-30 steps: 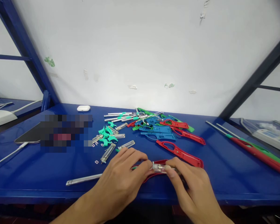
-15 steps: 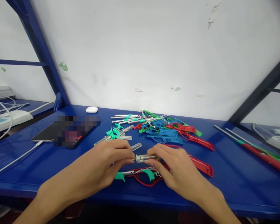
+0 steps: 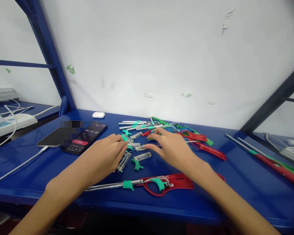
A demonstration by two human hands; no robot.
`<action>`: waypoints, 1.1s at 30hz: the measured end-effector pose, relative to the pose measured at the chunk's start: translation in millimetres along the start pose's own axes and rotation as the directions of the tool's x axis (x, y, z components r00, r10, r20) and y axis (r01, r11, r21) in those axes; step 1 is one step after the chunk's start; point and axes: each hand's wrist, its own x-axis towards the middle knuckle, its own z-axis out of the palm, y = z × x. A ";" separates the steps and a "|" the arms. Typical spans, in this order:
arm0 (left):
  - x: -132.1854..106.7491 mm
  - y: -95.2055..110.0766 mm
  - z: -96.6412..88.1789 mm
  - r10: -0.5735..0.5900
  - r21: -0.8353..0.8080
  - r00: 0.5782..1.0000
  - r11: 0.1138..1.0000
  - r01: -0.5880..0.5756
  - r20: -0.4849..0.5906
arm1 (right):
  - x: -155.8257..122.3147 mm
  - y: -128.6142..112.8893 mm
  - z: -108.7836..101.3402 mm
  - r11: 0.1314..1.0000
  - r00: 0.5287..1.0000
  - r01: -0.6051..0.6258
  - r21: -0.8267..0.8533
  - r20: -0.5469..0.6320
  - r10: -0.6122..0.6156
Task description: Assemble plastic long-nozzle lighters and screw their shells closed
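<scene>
My left hand (image 3: pixel 105 157) reaches forward, fingers stretched out, its tips touching small teal triggers and clear tubes (image 3: pixel 127 141). Fingers spread, my right hand (image 3: pixel 171 148) lies low over the same scatter, its tips next to a small clear tube (image 3: pixel 140 148). Neither hand holds anything. A red lighter shell (image 3: pixel 176 181) fitted with a metal tube (image 3: pixel 105 186), teal pieces and thin wires lies alone near the front edge, below both hands. Another clear tube (image 3: pixel 142 156) and a teal trigger (image 3: pixel 137 164) lie between the hands.
Red, blue and green shells (image 3: pixel 198 138) are heaped behind my right hand. A phone (image 3: pixel 84 137) showing a timer lies at the left beside a cabled device, with a white earbud case (image 3: pixel 98 115) behind. Long assembled lighters (image 3: pixel 274 161) lie at the right. Blue frame posts flank the bench.
Both hands let go of the small clear part and moved forward to the loose parts. The red shell with its tube now lies uncovered near the front edge.
</scene>
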 end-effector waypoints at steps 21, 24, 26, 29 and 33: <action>4.6 89.0 11.0 0.159 -0.013 0.973 0.987 -0.159 0.168 | -129.2 -4.9 7.2 0.917 0.979 -0.201 0.345 0.052 0.195; 3.0 89.4 8.8 0.137 -0.044 0.977 0.990 -0.131 0.165 | -129.6 -5.5 6.6 0.911 0.978 -0.207 0.356 0.051 0.203; 2.0 85.2 6.2 0.119 -0.054 0.982 0.992 -0.113 0.143 | -129.6 -6.1 6.2 0.907 0.975 -0.219 0.359 0.052 0.214; 1.7 70.1 0.9 0.120 -0.075 0.992 0.990 -0.117 0.036 | -129.5 -6.5 5.8 0.904 0.972 -0.232 0.359 0.064 0.224; 4.6 44.4 -1.0 -0.019 -0.108 0.987 0.994 0.002 -0.157 | -129.7 -5.7 7.2 0.907 0.975 -0.219 0.359 0.053 0.214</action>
